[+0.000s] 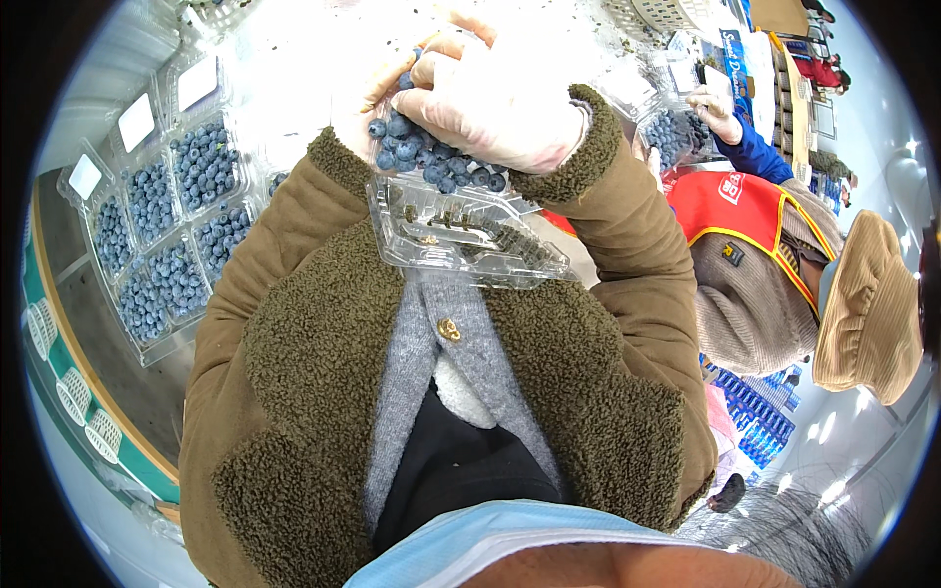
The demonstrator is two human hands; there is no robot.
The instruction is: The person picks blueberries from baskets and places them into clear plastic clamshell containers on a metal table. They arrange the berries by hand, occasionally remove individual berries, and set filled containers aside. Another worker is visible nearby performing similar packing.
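Observation:
An open clear plastic clamshell (pixel 470 246) lies before my chest, its lid tipped toward me. Blueberries (pixel 426 154) fill its other half, partly covered by my hands. Gloved, my left hand (pixel 365 121) curls around the left side of the berries and seems to hold the container; glare hides much of its grip. Over the berries is my right hand (pixel 485 110), gloved too, with bent fingers and the thumb against the fruit. Whether it pinches a berry is hidden. A few berries show between both hands.
At left, several open clamshells of blueberries (pixel 151 206) stand in a tray (pixel 145 359). White baskets (pixel 73 397) line the lower left. At right, a co-worker in a red apron (pixel 724 206) has a gloved hand (pixel 717 114) near another berry container (pixel 669 136). The white tabletop (pixel 294 51) is overexposed.

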